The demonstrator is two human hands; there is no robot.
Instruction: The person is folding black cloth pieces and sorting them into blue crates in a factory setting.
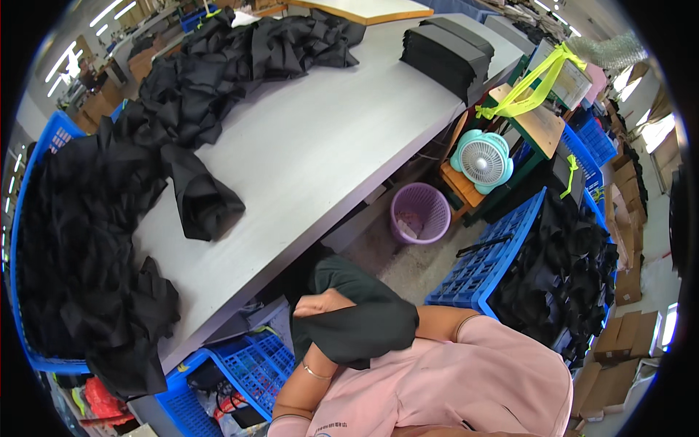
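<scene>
A black cloth piece [368, 331] is bunched up in front of my body, below the table's front edge. My left hand [325, 303], with a thin bracelet on its wrist, is closed on the cloth, and a fold covers part of it. My right forearm [439, 322] reaches in from the right and goes behind the cloth. The right hand and its fingers are hidden there. On the table's left side lies a large heap of crumpled black cloth pieces [87, 211], with one piece [200, 193] sticking out towards the middle.
The grey table [291, 160] runs diagonally, bearing a neat black stack [445, 58] at its far right. A purple bin [420, 213], a turquoise fan [483, 160] on a wooden seat and a blue crate [480, 262] of black pieces stand to the right. Another blue basket [255, 364] is at lower left.
</scene>
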